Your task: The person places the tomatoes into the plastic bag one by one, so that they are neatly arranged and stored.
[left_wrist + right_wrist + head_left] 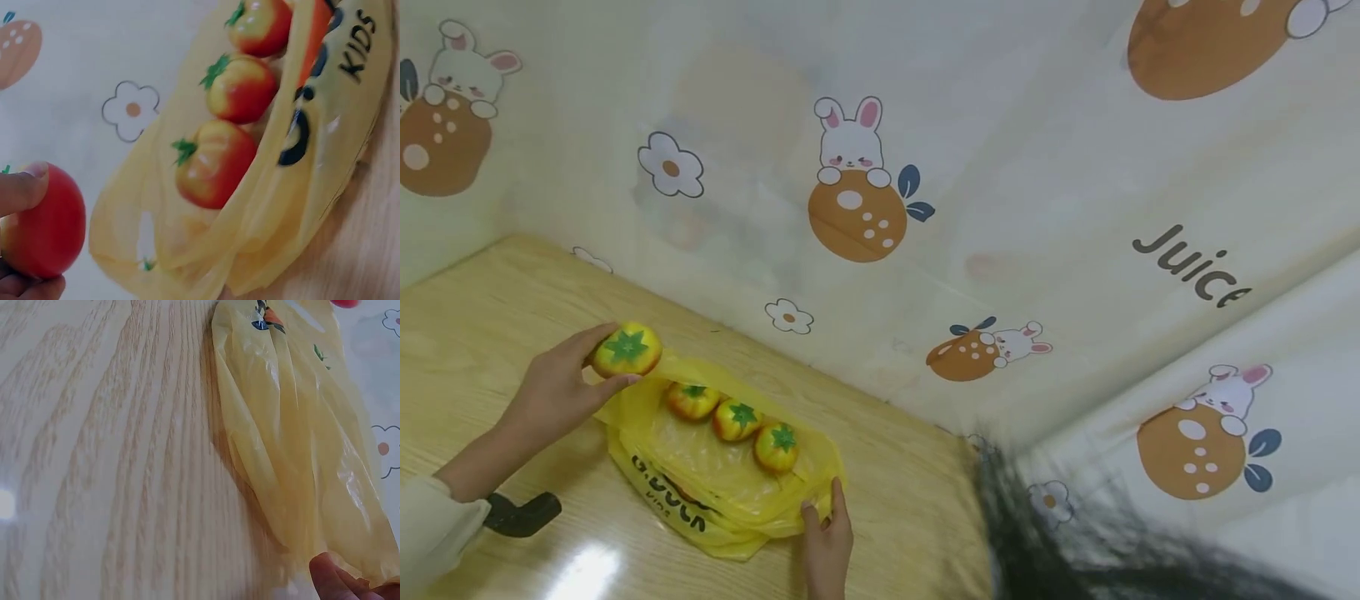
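Note:
My left hand (561, 379) grips a yellow-and-red tomato (627, 349) with a green star-shaped top, raised beside the left end of the open bag. Its thumb and fingers also show around the red side of that tomato (53, 219) in the left wrist view. Inside the yellow plastic bag (673, 508), three similar tomatoes (737, 419) lie in a row. The right end of the bag is pinched by my right hand (827, 542), thumb against fingers. In the right wrist view only the fingertips (328, 572) appear, at the bag's edge.
The bag lies on a light wooden table (910, 500). Behind it rises a pale wall covering (737, 208) printed with rabbits, fruit and flowers. A black curved object (523, 515) sits by the left sleeve. Dark blurred hair (1037, 542) covers the lower right.

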A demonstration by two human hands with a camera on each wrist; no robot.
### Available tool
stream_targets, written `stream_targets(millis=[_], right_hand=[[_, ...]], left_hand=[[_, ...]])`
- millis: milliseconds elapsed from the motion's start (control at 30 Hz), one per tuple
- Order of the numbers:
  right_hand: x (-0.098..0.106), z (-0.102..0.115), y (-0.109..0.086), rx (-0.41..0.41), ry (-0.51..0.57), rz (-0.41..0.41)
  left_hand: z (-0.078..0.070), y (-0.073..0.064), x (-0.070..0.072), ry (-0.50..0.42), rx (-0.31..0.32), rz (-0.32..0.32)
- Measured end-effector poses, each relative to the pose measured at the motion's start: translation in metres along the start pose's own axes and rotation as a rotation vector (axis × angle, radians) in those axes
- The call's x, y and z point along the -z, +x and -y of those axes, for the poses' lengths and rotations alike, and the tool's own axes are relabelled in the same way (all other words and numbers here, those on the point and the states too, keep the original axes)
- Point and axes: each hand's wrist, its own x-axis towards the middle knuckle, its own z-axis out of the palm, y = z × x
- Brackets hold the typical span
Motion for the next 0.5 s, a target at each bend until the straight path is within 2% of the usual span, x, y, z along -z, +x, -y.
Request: stream_targets(millis=[133, 267, 367, 500], right_hand=[[0.006, 0.009, 0.001, 0.014, -0.009, 0.012], [0.006, 0.013, 0.001, 0.012, -0.005, 0.025], [0.003, 0.011, 0.001, 0.007, 0.003, 0.029], [-0.001, 0.005, 0.0, -0.005, 0.016, 0.033]], left_hand=[[-0.004, -0.008, -0.007, -0.006, -0.064, 0.005], [-0.003, -0.017, -0.014, -0.005, -0.126, 0.068], [-0.002, -0.023, -0.02, -0.018, -0.133, 0.108], [-0.004, -0.029, -0.027, -0.015, -0.141, 0.126]])
